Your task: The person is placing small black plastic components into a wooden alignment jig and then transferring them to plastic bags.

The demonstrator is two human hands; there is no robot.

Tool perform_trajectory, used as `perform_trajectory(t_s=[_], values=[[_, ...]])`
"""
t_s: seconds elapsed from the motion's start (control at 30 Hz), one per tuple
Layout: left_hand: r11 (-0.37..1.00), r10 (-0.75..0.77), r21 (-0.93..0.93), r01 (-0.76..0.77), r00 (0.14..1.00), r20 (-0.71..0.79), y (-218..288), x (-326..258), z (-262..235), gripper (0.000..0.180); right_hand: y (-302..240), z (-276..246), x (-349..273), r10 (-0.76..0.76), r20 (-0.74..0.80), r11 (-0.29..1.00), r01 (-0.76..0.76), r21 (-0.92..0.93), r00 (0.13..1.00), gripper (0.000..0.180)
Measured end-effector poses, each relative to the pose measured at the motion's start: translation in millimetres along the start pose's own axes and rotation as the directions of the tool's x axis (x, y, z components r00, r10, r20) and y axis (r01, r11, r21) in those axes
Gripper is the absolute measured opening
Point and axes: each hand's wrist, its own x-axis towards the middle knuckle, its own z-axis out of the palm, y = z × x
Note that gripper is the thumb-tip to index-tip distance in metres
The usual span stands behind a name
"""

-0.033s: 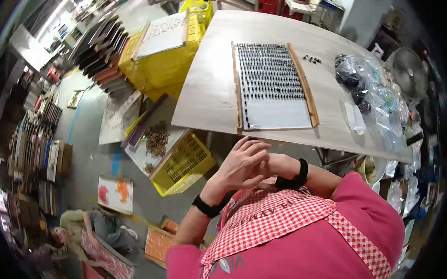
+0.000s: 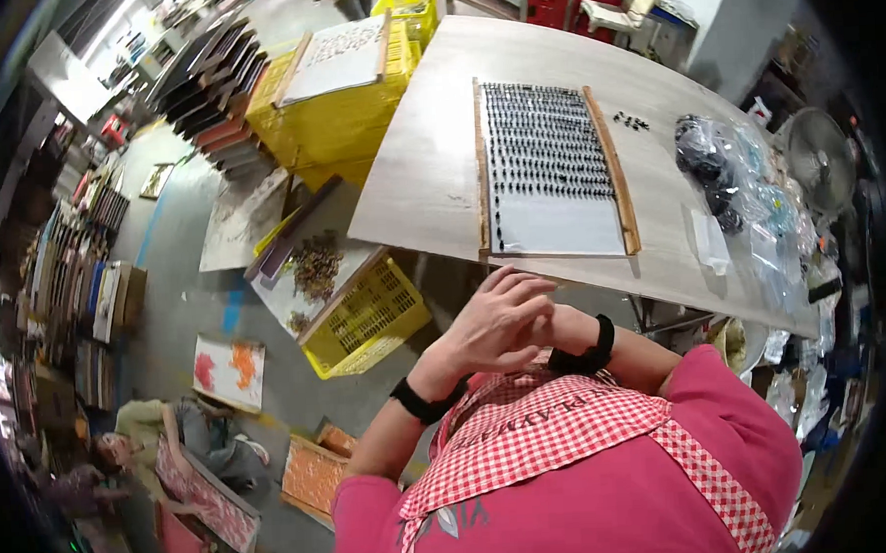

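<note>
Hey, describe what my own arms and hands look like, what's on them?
Your left hand and right hand wear no gloves. A wide black band circles the left wrist, a second black band the right. Both pink sleeves are short.

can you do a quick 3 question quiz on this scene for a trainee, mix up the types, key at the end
1. Multiple choice: where do the loose black pieces lie?
a) in a yellow crate
b) on the table, to the right of the white board
c) on the checked apron

2. True or false: the rows of black pieces fill the white board right down to its near edge.

3. Short answer: which of the person's hands is partly hidden by the other?

Key
1: b
2: False; the near part shows mostly plain white, with a short column of pieces at its left.
3: The right hand; the left hand covers part of it.
</note>
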Motion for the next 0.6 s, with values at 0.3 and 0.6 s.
perform_trajectory(t_s=[0.3,0.6], values=[[0.99,-0.029,0.14,0.03,1.0,-0.007,-18,-17,-1,0.032,-7,-1,4,-0.128,0.019,0.979,0.13,-0.155,0.992,0.025],[0.981,0.165,-0.099,-0.168,0.986,-0.034,3,30,32,0.031,81,-18,-10,-0.43,0.269,0.873,0.473,-0.119,0.862,0.024]])
